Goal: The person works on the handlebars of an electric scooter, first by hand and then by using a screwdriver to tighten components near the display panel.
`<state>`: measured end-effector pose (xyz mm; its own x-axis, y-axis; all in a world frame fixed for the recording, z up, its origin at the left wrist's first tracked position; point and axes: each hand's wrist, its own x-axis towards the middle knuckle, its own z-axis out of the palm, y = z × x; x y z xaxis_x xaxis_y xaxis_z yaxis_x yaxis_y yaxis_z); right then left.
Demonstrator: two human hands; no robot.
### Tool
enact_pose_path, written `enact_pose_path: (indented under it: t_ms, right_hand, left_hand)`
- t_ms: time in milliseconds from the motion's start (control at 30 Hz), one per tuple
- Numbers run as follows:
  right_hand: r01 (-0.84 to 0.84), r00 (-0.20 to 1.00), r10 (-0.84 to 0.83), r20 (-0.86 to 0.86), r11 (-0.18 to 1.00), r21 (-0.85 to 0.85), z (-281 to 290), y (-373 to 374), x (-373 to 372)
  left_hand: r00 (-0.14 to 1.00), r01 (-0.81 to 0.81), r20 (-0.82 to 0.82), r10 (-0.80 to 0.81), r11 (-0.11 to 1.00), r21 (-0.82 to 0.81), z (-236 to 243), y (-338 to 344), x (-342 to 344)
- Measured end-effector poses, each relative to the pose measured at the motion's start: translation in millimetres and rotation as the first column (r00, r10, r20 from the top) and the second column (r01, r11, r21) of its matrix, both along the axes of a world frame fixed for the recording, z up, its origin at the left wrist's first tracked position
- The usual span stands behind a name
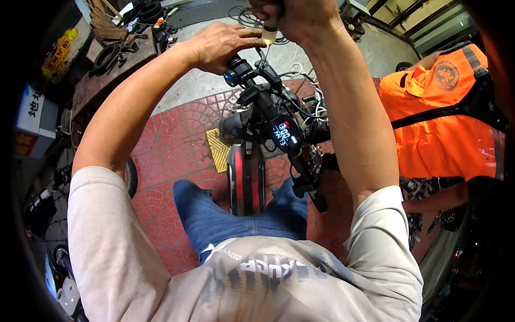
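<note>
Hands (222, 45) (308, 19), two; handled tool (270, 33), one.

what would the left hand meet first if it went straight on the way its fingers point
Most likely the pale object in the right hand; the left fingers point toward it and may touch it, though depth is unclear.

I see left forearm (134, 88) and right forearm (357, 102) stretched forward; left hand (219, 45) palm-down, fingers (247, 41) straight; right hand (307, 20) curled at top edge.
</note>
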<state>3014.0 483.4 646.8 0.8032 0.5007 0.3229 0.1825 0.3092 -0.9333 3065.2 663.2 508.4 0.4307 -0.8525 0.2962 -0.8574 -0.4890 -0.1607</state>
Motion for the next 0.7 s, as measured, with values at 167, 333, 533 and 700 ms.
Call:
enact_pose_path:
  t_ms: [167,333,533,700]
  right_hand:
    - [0.029,0.999,-0.029,0.013,0.999,0.036,-6.3,2.8,-13.5]
    - [0.032,0.999,-0.033,0.011,0.999,0.027,-3.9,2.2,-18.2]
    - [0.015,1.000,-0.014,-0.022,0.997,0.069,-8.1,0.7,-19.0]
    - [0.022,0.999,-0.019,-0.045,0.998,0.063,-8.7,-4.0,-19.8]
  left_hand:
    - [0.995,-0.076,-0.059,0.081,0.993,0.092,2.4,-0.9,-11.9]
    - [0.999,-0.043,0.008,0.043,0.999,0.013,1.6,-1.4,-19.6]
    - [0.999,-0.036,0.038,0.036,0.999,-0.003,-1.4,0.4,-22.1]
    - [0.996,-0.024,0.086,0.024,1.000,0.000,-3.0,-0.4,-23.9]
